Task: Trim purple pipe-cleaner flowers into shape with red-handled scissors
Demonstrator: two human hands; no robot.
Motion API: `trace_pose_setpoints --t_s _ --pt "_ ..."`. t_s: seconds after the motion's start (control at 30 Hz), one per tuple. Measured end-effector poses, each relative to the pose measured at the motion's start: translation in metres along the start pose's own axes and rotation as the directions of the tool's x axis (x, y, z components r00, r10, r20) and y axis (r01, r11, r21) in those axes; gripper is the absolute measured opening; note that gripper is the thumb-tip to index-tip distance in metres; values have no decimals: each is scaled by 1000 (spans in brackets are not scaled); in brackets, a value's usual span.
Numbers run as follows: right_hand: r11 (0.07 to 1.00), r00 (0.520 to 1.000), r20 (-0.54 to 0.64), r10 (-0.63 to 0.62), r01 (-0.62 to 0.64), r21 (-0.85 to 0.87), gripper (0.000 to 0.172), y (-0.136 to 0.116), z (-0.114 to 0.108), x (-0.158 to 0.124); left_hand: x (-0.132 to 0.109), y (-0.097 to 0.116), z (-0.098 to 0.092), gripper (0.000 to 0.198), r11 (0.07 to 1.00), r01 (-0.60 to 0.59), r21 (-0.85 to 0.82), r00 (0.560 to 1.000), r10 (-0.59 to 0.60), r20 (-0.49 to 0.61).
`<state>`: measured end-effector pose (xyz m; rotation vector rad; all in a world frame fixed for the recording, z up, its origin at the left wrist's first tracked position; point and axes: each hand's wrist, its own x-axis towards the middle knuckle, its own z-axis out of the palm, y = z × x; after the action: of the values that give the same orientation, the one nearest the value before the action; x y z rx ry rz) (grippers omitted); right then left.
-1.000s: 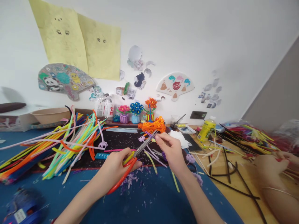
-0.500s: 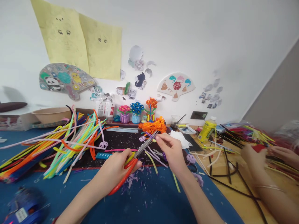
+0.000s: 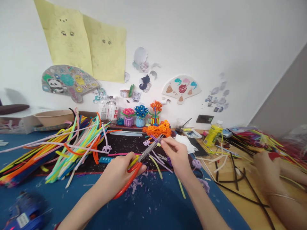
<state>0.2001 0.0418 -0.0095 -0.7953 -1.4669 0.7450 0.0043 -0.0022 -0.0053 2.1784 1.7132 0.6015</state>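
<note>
My left hand grips red-handled scissors, whose blades point up and right toward my other hand. My right hand pinches a small purple pipe-cleaner piece at the blade tips. Purple fuzz clippings lie on the blue mat under my hands. Small purple pipe-cleaner flowers lie just right of my right hand.
A pile of coloured pipe cleaners fans out at the left. Orange pipe-cleaner shapes and little flower pots stand at the back. A yellow bottle and black pipe cleaners lie right. Another person's hands work at the right.
My hands have barely moved; scissors and purple piece stay together. The other person's hands at the right have shifted among the pipe cleaners.
</note>
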Motion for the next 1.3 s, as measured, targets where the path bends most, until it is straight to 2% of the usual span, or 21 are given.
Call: trace_pose_setpoints --t_s 0.13,0.33,0.67,0.87,1.07,1.3 --pt "1000 1000 10 16 -16 8 20 1 0 1 -1 -2 0 35 999 -31 20 999 31 -29" --pt "999 999 32 33 -33 6 22 2 0 2 1 -7 5 37 995 -89 53 996 90 -12" --pt "997 996 85 28 -22 -74 23 3 -3 4 4 -20 12 39 985 -153 82 987 156 -35" --pt "997 996 90 23 -16 -80 20 6 -4 5 4 -16 8 37 990 -120 70 993 121 -1" --pt "996 994 105 -9 18 -88 22 5 -5 4 2 -9 6 26 995 -33 91 999 30 37" --pt "992 995 95 -18 30 -124 27 4 -4 5 1 -12 9 24 988 -53 148 998 47 44"
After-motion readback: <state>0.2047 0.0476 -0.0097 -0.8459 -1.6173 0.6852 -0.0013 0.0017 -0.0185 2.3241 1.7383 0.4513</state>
